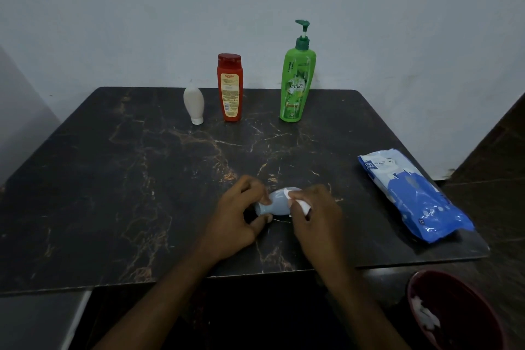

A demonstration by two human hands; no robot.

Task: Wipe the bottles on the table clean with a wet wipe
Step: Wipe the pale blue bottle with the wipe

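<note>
I hold the blue bottle (277, 203) on its side at the near middle of the bench (142, 179). My left hand (241, 213) curls round its neck end to steady it, and my right hand (315, 216) pinches the wipe (299, 205) against its body. The tube (194, 105), red bottle (230, 88) and green bottle (297, 85) stand well behind, blocking nothing. The pack (412, 196) lies to the right, with a bin (454, 307) below.

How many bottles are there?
4. A small white squeeze bottle, a red plastic bottle and a tall green pump bottle stand far back on the dark table; the left hand grips a pale grey-blue bottle, the right hand pinching a white wipe against it.
</note>
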